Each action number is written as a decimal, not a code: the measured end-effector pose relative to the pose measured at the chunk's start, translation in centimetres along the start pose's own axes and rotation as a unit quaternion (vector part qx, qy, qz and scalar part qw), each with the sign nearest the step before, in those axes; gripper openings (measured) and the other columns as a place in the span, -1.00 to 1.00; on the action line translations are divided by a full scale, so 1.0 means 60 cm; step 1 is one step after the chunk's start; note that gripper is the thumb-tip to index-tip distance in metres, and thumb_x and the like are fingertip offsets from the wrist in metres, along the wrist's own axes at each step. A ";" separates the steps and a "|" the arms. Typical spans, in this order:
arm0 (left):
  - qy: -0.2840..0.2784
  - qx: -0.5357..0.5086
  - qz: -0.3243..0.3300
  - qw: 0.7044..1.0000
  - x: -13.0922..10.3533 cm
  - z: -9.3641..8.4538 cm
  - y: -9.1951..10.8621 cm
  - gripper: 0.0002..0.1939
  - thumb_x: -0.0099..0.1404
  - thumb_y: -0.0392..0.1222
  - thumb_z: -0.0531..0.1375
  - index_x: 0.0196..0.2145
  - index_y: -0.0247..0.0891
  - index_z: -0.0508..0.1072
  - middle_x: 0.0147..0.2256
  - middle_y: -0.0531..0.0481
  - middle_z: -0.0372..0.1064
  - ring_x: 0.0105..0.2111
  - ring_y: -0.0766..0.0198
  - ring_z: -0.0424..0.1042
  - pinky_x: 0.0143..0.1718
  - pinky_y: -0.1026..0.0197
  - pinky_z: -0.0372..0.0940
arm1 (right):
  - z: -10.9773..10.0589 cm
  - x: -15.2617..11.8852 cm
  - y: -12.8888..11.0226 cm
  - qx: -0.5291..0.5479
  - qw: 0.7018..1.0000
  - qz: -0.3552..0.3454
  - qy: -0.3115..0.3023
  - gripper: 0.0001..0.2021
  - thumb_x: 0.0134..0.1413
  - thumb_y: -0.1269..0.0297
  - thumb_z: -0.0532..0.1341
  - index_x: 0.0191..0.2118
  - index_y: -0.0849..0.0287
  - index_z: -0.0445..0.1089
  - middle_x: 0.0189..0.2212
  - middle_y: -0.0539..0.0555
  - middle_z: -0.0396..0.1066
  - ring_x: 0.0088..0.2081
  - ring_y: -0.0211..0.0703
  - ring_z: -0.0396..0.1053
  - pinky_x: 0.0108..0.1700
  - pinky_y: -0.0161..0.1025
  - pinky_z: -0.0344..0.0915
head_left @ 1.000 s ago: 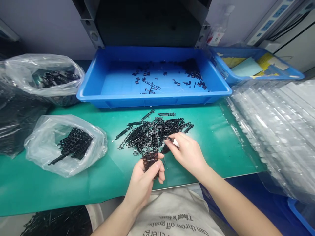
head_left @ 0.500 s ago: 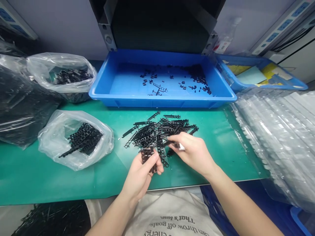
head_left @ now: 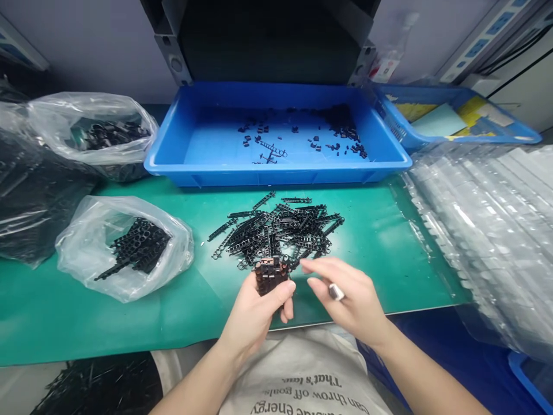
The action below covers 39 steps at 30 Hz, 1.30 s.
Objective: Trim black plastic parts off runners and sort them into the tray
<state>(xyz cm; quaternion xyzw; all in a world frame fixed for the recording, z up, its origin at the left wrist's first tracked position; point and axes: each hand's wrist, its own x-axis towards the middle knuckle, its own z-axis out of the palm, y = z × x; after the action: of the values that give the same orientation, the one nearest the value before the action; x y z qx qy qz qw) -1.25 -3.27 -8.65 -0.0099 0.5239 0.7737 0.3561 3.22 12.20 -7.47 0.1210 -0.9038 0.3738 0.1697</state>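
Observation:
My left hand (head_left: 259,308) is closed around a bunch of black plastic strips (head_left: 270,274), their ends pointing up out of the fist. To its right, my right hand (head_left: 352,300) has a small object with a whitish end (head_left: 336,291) tucked between its curled fingers; what kind it is I cannot make out. Its thumb and index fingertip are apart, close to the bunch. Just beyond both hands lies a loose pile of black plastic strips (head_left: 298,227) with rows of ring-shaped holes.
A clear bag (head_left: 78,253) of strips stands left, with another bag (head_left: 47,109) of black parts behind. A blue tray (head_left: 276,176) holding small black pieces spans the back. Stacked clear plastic trays (head_left: 484,213) and a blue basket (head_left: 475,138) occupy the right.
My right hand has drawn back from the pile, toward me and to the right. My left hand keeps the bunch, shifted slightly right. The view has moved a little.

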 end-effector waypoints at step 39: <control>-0.013 -0.048 -0.049 0.998 -0.002 -0.001 -0.011 -0.73 0.10 -0.14 0.21 -0.62 -0.37 0.32 -0.82 0.11 0.18 -0.83 0.52 0.10 -0.84 0.52 -0.01 | 0.011 -0.006 -0.025 -0.162 0.983 0.027 -0.082 -0.71 0.19 0.35 -0.03 -0.03 0.25 0.28 -0.37 0.04 0.45 -0.41 -0.23 0.34 -0.43 -0.31 0.24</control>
<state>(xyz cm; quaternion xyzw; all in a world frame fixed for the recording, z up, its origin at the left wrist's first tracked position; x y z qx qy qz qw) -0.81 -3.24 -9.18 -0.0430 0.4802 0.7798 0.3994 3.90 10.73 -7.10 0.0979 -0.9662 0.2156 0.1020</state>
